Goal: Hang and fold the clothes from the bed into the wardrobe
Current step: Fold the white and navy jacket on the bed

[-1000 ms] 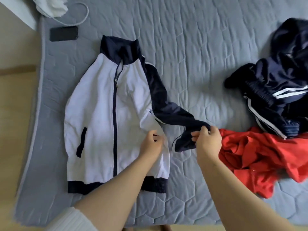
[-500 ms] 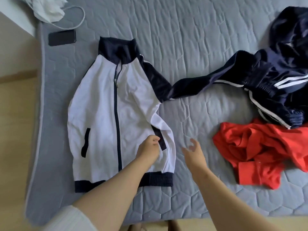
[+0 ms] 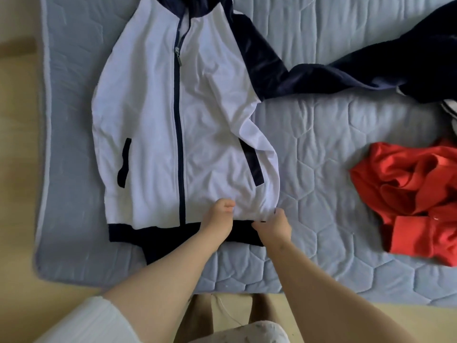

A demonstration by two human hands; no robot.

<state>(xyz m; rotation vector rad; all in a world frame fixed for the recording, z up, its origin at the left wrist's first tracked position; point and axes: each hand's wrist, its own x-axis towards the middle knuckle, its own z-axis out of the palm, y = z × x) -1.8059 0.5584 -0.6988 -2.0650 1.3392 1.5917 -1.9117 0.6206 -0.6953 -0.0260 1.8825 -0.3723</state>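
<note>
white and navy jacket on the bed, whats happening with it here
A person is working on a white zip-up jacket with navy sleeves, lying front up on the grey-blue quilted mattress. The right hand pinches its side edge just above the navy hem. The left hand rests beside it on the white front, fingers curled. One navy sleeve trails off to the right. A crumpled red garment lies nearby.

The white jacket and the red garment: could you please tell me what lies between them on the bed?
In the head view, only bare quilted mattress lies between the white jacket and the red garment; the navy sleeve lies farther up.
</note>
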